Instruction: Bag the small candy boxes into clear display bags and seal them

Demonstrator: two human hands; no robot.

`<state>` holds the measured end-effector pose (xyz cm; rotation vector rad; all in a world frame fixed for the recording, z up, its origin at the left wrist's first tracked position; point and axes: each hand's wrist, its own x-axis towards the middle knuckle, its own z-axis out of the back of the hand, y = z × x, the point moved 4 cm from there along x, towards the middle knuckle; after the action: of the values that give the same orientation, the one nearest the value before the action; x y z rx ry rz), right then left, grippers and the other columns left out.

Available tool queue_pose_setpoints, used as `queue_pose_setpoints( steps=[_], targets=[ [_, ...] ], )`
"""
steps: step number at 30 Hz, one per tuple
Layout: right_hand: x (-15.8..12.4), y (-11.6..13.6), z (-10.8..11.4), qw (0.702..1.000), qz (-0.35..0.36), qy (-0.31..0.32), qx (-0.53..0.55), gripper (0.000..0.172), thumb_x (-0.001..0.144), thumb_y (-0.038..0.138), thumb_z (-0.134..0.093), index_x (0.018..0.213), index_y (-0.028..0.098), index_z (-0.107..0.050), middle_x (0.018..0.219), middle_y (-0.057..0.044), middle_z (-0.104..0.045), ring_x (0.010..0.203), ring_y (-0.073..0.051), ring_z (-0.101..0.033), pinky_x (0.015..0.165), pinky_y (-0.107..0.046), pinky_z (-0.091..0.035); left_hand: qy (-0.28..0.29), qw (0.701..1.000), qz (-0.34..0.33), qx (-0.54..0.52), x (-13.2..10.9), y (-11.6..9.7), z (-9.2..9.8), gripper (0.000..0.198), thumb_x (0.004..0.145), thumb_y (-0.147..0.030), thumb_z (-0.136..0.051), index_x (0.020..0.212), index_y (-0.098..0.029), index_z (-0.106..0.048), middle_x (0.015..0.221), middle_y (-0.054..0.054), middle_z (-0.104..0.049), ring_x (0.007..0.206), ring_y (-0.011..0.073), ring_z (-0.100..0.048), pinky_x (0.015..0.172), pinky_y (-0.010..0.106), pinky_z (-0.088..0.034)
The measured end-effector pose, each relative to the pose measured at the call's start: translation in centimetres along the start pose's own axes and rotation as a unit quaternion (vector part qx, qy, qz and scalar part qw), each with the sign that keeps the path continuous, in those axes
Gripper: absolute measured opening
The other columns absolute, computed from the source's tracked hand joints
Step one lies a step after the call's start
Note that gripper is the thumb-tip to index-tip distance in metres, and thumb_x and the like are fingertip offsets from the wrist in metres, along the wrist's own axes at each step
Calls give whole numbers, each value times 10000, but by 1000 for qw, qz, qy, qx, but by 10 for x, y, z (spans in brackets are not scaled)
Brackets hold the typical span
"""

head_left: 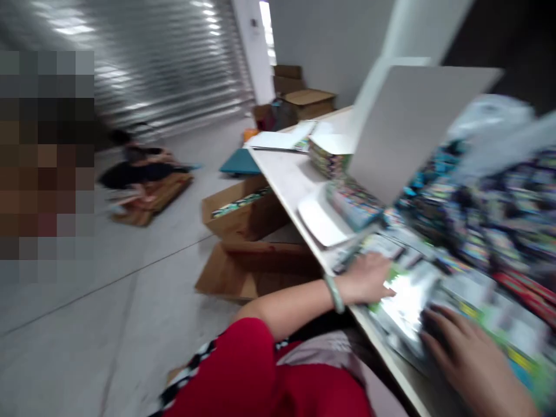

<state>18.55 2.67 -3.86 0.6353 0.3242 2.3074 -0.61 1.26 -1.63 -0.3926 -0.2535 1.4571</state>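
Note:
A shiny, plastic-wrapped flat package [406, 301] with white and green print lies at the near edge of the white table [289, 188]. My left hand [369, 279], with a pale bangle at the wrist, rests on its left side, thumb stretched out and fingers partly blurred. At the right side of the package is my right hand [467, 347], fingers spread and touching or very close to its edge. Glare hides much of the wrapper. More green, white and yellow printed packages [486, 307] lie around and beyond my hands.
Behind stands an upright grey-white board [419, 127] beside a printed display box [354, 202]. Many dark, colourful packets [482, 214] are heaped at right. Open cardboard boxes [247, 269] stand on the floor against the table. A seated person [143, 162] is farther left, near flattened cardboard [163, 197].

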Motion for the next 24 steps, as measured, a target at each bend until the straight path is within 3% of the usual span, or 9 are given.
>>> queue_pose_setpoints(
  steps=[3,6,9,12,15,17,21,24],
  targets=[
    [-10,1,1,995,-20,75,-70,272,878,285,-550,1098,179,-670,1176,-148,-639,1085,-344,-593,900,-511,-508,-22,999,-36,-22,13,5,-2,425,790,-359,-699,1128,-123,-594,1110,158,-595,1111,332,-527,974,469,-462],
    [-3,4,3,991,-68,95,-69,312,891,240,-528,1165,151,-649,1239,-148,-613,1158,-315,-549,969,-480,-477,-36,996,-68,-34,25,3,0,355,828,-323,-649,1131,-154,-570,1133,135,-568,1133,314,-503,1003,479,-428],
    [0,10,9,990,-92,102,-44,336,885,214,-545,1202,151,-638,1273,-143,-596,1191,-302,-523,996,-463,-459,-42,994,-95,-26,23,-3,1,432,821,-333,-658,1209,-193,-529,1283,140,-517,1262,325,-427,1085,516,-334],
    [-2,12,13,988,-108,105,-39,366,870,202,-571,1227,149,-633,1284,-145,-592,1184,-316,-518,992,-484,-453,-64,997,-50,-10,21,12,-4,532,805,-383,-668,1268,-179,-502,1420,181,-435,1366,374,-335,1122,566,-251],
    [-2,11,14,986,-124,108,-39,380,874,201,-574,1246,142,-626,1300,-147,-584,1174,-325,-514,982,-487,-456,-95,995,23,-24,24,42,-12,576,812,-447,-617,1276,-130,-490,1409,219,-454,1347,390,-379,1103,543,-304],
    [-2,12,14,985,-134,106,-34,378,885,215,-572,1253,141,-620,1306,-143,-579,1173,-322,-511,985,-479,-451,-104,994,17,-34,28,55,-16,560,806,-488,-579,1241,-142,-508,1357,202,-514,1301,377,-442,1086,519,-346],
    [-3,16,18,987,-134,90,-6,381,895,258,-598,1258,140,-605,1316,-130,-569,1210,-294,-495,1027,-440,-415,-99,994,-38,3,43,56,-19,534,808,-582,-474,1157,-181,-517,1287,150,-570,1248,363,-487,1080,502,-362],
    [-14,9,32,990,-126,39,41,357,912,285,-599,1252,177,-592,1333,-102,-564,1246,-223,-486,1046,-378,-400,-83,995,-34,52,62,53,-19,512,802,-621,-450,1148,-243,-459,1348,75,-539,1251,346,-493,1073,501,-376]
  ],
)
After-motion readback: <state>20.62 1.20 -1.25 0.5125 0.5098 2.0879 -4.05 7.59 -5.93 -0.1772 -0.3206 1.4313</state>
